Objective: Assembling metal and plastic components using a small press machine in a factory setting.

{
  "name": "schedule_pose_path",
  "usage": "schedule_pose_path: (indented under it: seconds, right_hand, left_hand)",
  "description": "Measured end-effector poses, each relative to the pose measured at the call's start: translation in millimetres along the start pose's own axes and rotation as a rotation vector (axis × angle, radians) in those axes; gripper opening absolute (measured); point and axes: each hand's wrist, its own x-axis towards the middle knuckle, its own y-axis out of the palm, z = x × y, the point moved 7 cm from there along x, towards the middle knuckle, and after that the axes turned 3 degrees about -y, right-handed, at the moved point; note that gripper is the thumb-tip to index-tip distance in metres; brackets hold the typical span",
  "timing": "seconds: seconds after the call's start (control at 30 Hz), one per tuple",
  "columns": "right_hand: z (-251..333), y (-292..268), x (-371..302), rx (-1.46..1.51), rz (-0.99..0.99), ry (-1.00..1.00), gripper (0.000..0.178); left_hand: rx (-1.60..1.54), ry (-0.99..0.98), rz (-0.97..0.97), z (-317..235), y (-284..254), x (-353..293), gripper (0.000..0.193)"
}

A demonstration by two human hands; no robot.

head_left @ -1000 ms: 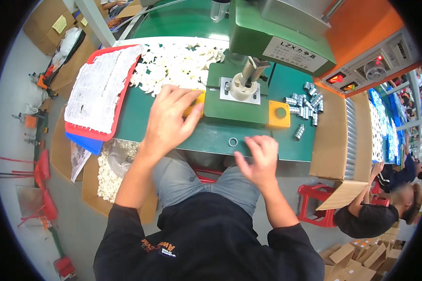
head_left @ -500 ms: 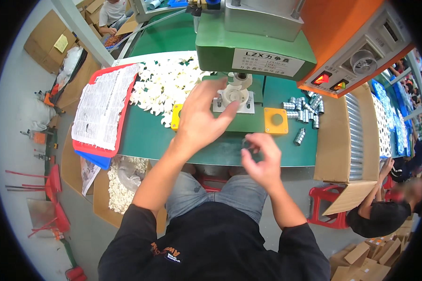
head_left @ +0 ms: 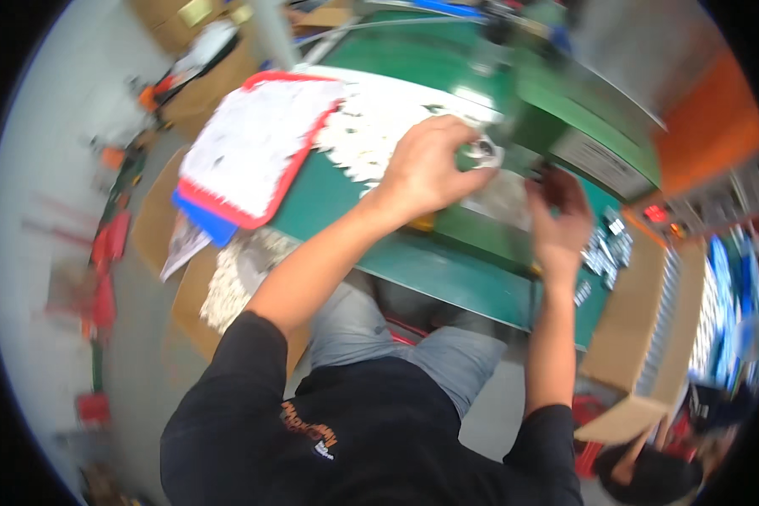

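Note:
My left hand [head_left: 430,164] is closed on a round white plastic part [head_left: 492,157], thumb and fingers at its rim. It is raised beside the green press machine [head_left: 594,139]. My right hand [head_left: 562,218] is curled at the right side of the blurred metal fixture plate [head_left: 502,198]. Something small and dark shows at its fingertips, too smeared to name. A heap of white plastic pieces [head_left: 364,135] lies behind my left wrist. Several shiny metal cylinders [head_left: 605,253] sit to the right of my right hand.
A red tray [head_left: 291,173] covered with a paper sheet rests at the left, above a blue one [head_left: 202,218]. Below stands a carton of white pieces [head_left: 228,287]. A carton holding metal cylinders [head_left: 658,320] is at the right, near another person's arm [head_left: 637,455].
The view has swung, shifting the bench rightward in the picture. My left hand has taken hold of the white part. My right hand has moved from the bench's front edge up beside the fixture.

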Motion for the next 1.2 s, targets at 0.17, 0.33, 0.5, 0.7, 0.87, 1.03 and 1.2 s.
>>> schedule_pose_path:
  seconds: [0.17, 0.33, 0.5, 0.7, 0.87, 1.03, 1.2]
  right_hand:
    - [-16.2, 1.3, 3.9, 0.12, -0.077, -0.036, 0.015]
    - [-39.9, -1.8, 0.9, 0.067, 0.03, 0.014, 0.029]
    - [-66.3, -11.0, -12.7, -0.02, 0.046, 0.07, 0.042]
    - [-34.7, -20.5, -24.2, -0.056, 0.014, 0.011, 0.022]
    - [-35.5, -11.5, -28.6, -0.178, 0.106, 0.025, 0.024]
    - [-31.4, -12.4, -30.6, -0.249, 0.129, 0.032, 0.025]
    - [-6.6, -13.5, -34.5, -0.374, 0.09, -0.098, 0.022]
  left_hand:
    - [0.153, -0.098, -0.088, 81.4, -92.1, -19.5, 0.047]
    - [0.624, -0.393, -0.202, 226.2, -210.6, -37.5, 0.053]
    - [0.613, -0.723, -0.082, 360.5, -252.0, -13.2, 0.06]
    - [0.632, -0.83, 0.0, 400.6, -237.4, -10.4, 0.059]
    - [0.568, -0.841, -0.028, 418.7, -240.8, -19.8, 0.063]
    - [0.569, -0.852, -0.076, 408.9, -235.6, -16.0, 0.068]
    - [0.594, -0.82, -0.074, 410.9, -226.6, -9.6, 0.066]
